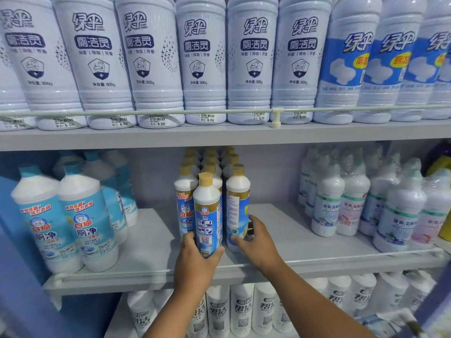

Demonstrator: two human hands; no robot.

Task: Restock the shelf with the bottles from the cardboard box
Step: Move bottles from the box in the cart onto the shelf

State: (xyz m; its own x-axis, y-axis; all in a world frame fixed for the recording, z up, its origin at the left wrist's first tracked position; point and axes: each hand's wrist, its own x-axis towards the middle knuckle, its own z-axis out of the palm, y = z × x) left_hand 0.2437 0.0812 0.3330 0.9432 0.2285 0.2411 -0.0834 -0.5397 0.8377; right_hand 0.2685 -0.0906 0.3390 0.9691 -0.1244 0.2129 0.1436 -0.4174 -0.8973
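On the middle shelf [151,240] stands a block of white bottles with gold caps and blue-gold labels, several deep. My left hand [195,262] is shut around the base of the front bottle [208,213], which stands at the front of the middle row. My right hand [256,242] grips the lower part of the front right bottle [238,203], fingers wrapped around its side. A third front bottle [184,203] stands just left of the held one. No cardboard box is in view.
Blue-capped bottles [83,215] stand at the left of the same shelf, shrink-wrapped white bottles [353,198] at the right. Bare shelf lies on both sides of the gold-capped block. A thin rail [122,274] runs along the shelf front. Large white bottles [202,57] fill the shelf above.
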